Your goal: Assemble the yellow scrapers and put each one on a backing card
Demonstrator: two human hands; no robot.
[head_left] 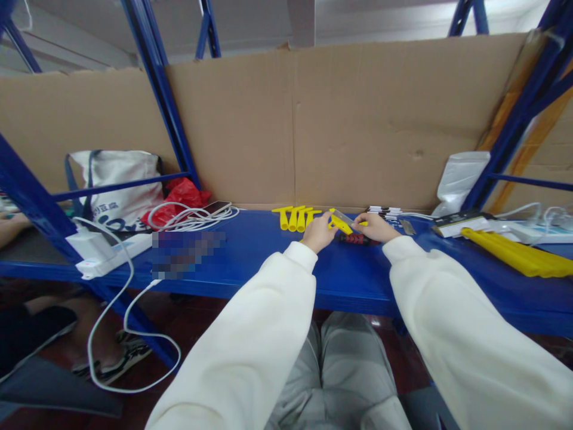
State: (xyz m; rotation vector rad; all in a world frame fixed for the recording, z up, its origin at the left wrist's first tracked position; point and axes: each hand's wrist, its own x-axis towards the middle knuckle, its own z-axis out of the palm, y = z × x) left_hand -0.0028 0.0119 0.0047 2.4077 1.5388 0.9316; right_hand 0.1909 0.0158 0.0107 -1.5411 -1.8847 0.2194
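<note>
My left hand (318,233) is closed on a yellow T-shaped scraper (341,225) just above the blue tabletop. My right hand (376,228) pinches at the scraper's other side, where a thin greyish flat piece (344,217) spans between the hands; its kind I cannot make out. Under the hands lies a red and black tool handle (356,239), partly hidden. Several more yellow scrapers (292,220) stand in a row left of my left hand. Beyond my right hand sits a small stack of black and white flat pieces (385,211), with a small metallic plate (407,227) beside it.
Tall cardboard (358,125) backs the blue table (264,263). At left are coiled white cable (201,218), a red bag (181,194), a tote bag (120,173) and a power strip (111,257). Long yellow pieces (519,254) and a white pouch (461,179) lie right. Another person sits left.
</note>
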